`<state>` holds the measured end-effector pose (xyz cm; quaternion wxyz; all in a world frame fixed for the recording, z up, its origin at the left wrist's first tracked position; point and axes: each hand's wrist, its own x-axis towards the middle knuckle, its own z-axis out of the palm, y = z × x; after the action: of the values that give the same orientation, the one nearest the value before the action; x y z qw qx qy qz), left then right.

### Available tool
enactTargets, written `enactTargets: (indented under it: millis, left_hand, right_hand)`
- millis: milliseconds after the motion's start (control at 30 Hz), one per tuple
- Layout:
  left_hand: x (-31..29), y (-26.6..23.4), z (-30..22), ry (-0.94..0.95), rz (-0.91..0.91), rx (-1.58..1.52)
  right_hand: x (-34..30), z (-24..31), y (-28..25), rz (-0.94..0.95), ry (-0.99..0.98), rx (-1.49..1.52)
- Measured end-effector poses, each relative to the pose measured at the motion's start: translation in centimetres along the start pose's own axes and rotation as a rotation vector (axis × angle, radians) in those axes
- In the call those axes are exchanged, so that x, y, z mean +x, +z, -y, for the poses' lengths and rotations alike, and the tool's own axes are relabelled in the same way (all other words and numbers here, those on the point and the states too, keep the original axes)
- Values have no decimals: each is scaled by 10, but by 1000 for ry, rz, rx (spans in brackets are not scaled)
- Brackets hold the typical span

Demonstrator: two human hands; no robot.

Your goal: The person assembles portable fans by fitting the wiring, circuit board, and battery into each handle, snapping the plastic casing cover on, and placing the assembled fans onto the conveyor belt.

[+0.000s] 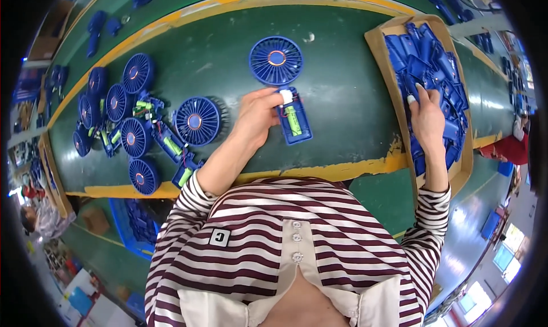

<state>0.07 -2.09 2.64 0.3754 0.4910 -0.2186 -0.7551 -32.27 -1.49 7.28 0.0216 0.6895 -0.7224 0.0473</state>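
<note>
On the green worktop [342,93], the left hand [256,114] pinches the open handle of a blue handheld fan [283,84]. The right hand [427,117], fingers curled, rests on blue plastic covers [434,70] in a cardboard tray [381,44].

Top: a long-sleeved shirt striped in dark maroon and white is worn.
Collar: a plain cream collar and placket are seen, closed by small pale buttons.
Patch: a small black square with a white letter is sewn on the chest.
Cuffs: striped sleeves are pushed above the wrists.
Fingertip: a white cot is worn on the right hand [427,117].
</note>
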Motion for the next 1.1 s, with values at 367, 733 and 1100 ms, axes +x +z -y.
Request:
enactTargets:
  millis: [367, 733, 1100]
  left_hand:
    - [5, -7, 7, -20, -18, 14]
    - [-5, -1, 8, 33, -19, -115]
    - [-1, -2, 12, 11, -39, -160]
  right_hand:
    - [-18, 131, 12, 29, -99, 1111]
    - [-14, 162, 13, 72, -305, 703]
    - [-23, 162, -3, -28, -198, 491]
